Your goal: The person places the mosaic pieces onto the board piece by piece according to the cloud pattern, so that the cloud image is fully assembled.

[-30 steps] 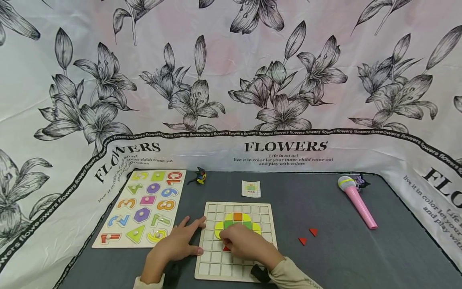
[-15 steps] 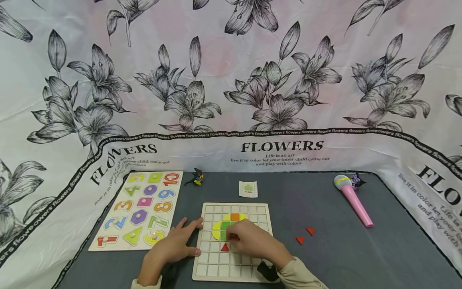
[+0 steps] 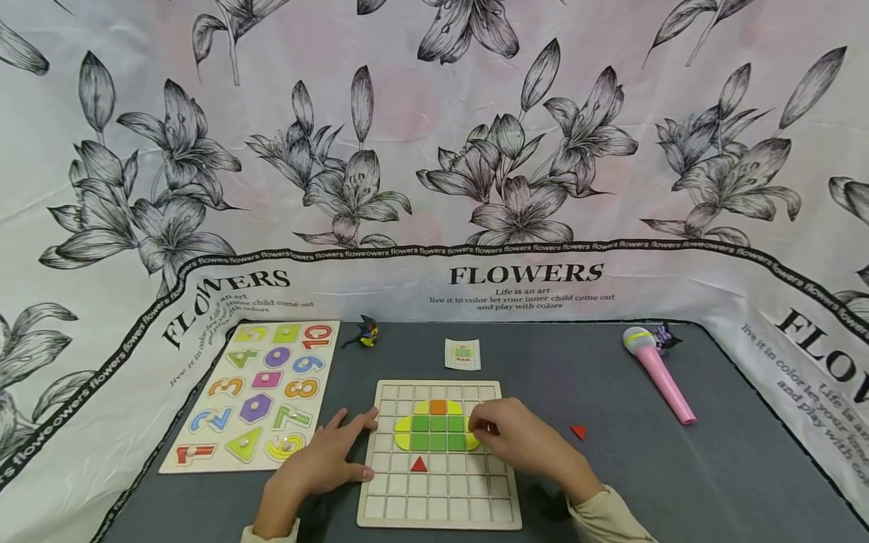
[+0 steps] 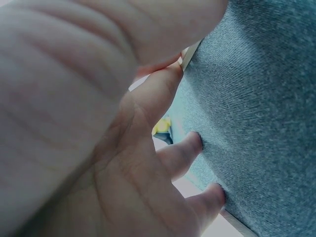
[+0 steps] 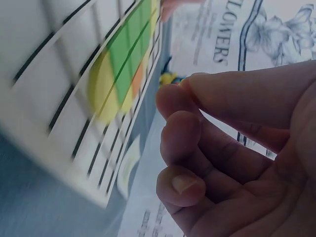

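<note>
Since the earlier frames, the right hand (image 3: 523, 441) has moved off the middle of the grid board (image 3: 380, 490) to its right side, uncovering green squares (image 3: 437, 432) ringed by yellow curved pieces (image 3: 403, 434) and an orange square (image 3: 437, 407); one of two red triangles beside the board is gone; a red triangle (image 3: 419, 464) now sits alone in a cell below the green block.

Right fingers (image 5: 180, 148) are curled together with thumb against fingertips at the board's right edge; whether they pinch a piece cannot be told. Left hand (image 3: 326, 460) lies flat with fingers (image 4: 185, 150) spread, on the grey surface (image 3: 679, 483) against the board's left edge, steadying it.

Another red triangle (image 3: 578, 431) lies loose on the surface to the right. It looks like a thin, stiff, light tile, probably smooth and easily nudged; best pinched by two edges and lowered flat into a cell.

Further off: a number puzzle (image 3: 254, 392), a small pattern card (image 3: 462, 354), a pink toy microphone (image 3: 657, 373).
</note>
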`<state>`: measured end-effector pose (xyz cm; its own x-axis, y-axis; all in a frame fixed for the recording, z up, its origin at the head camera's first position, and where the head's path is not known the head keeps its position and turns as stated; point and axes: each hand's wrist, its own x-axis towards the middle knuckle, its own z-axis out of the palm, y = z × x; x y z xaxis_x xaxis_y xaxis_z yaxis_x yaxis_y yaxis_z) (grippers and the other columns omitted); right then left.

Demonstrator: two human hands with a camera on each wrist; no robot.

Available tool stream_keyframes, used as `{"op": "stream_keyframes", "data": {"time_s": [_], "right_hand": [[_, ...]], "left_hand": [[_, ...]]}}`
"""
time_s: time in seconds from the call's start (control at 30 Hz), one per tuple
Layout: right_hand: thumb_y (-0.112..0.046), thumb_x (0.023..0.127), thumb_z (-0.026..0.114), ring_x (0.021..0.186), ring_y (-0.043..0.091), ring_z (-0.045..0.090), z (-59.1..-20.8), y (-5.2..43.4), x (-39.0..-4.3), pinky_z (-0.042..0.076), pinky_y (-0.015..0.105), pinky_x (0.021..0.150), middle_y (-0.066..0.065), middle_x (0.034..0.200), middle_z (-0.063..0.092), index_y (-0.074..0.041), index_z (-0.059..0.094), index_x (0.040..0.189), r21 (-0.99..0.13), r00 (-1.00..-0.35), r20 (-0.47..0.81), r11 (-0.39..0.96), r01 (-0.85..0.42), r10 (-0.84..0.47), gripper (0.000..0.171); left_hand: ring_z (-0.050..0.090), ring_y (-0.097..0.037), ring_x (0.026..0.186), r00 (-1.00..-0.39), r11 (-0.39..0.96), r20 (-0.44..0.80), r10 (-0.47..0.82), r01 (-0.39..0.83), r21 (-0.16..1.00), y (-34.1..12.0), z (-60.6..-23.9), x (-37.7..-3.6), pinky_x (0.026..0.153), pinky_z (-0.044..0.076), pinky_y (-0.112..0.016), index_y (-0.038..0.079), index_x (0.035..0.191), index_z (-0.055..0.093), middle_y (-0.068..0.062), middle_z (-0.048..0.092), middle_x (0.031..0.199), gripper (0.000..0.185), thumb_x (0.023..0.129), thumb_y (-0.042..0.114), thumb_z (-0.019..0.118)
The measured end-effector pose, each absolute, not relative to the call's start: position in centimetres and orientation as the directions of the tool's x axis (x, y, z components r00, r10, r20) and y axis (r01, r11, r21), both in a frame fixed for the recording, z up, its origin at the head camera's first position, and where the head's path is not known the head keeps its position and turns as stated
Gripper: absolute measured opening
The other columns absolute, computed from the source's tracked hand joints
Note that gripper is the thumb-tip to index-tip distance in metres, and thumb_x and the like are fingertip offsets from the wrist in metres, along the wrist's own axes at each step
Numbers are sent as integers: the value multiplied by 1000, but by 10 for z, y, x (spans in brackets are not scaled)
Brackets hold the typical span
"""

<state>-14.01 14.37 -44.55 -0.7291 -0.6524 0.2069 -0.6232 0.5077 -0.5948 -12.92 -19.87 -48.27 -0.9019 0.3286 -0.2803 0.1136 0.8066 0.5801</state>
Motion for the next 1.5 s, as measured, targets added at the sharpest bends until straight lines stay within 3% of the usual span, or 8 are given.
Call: {"op": "stream_keyframes", "data": {"time_s": [0.37, 0.67, 0.9, 1.23, 1.5], "right_hand": [[3, 98, 74, 75, 3, 55, -451, 204, -135, 53, 28, 63, -8, 89, 66, -9, 77, 101, -583, -819, 185, 610, -537, -544, 13], [6, 90, 79, 75, 4, 52, -466, 236, -133, 50, 30, 62, -10, 87, 58, -8, 73, 98, -511, -822, 174, 664, -547, -543, 17], [5, 87, 82, 76, 7, 50, -480, 246, -131, 48, 33, 62, -8, 88, 54, -13, 68, 91, -426, -820, 144, 714, -556, -554, 23], [7, 84, 84, 70, 5, 44, -480, 247, -127, 39, 27, 59, -9, 79, 47, -16, 54, 86, -440, -842, 137, 729, -524, -522, 38], [4, 87, 83, 63, 1, 44, -474, 244, -128, 39, 25, 55, -13, 72, 47, -16, 54, 82, -489, -848, 187, 702, -518, -496, 36]], "left_hand": [[20, -50, 158, -908, 818, -299, 294, 78, 569, -193, -469, -124, 123, 14, -75, 15, 163, 45, -10, 54, 158, 90, 87, 25, 91], [18, -53, 158, -904, 813, -284, 319, 108, 572, -198, -475, -126, 121, 13, -78, 17, 165, 43, -14, 52, 160, 92, 88, 30, 91], [18, -51, 159, -905, 815, -274, 326, 121, 567, -200, -481, -129, 122, 13, -78, 19, 165, 42, -11, 52, 161, 93, 87, 35, 90], [20, -50, 158, -912, 824, -291, 289, 82, 561, -192, -466, -122, 123, 14, -75, 15, 163, 45, -10, 56, 157, 90, 86, 24, 91], [20, -52, 158, -909, 830, -306, 282, 71, 554, -192, -468, -124, 122, 15, -77, 16, 164, 44, -14, 52, 159, 91, 87, 25, 91]]}}
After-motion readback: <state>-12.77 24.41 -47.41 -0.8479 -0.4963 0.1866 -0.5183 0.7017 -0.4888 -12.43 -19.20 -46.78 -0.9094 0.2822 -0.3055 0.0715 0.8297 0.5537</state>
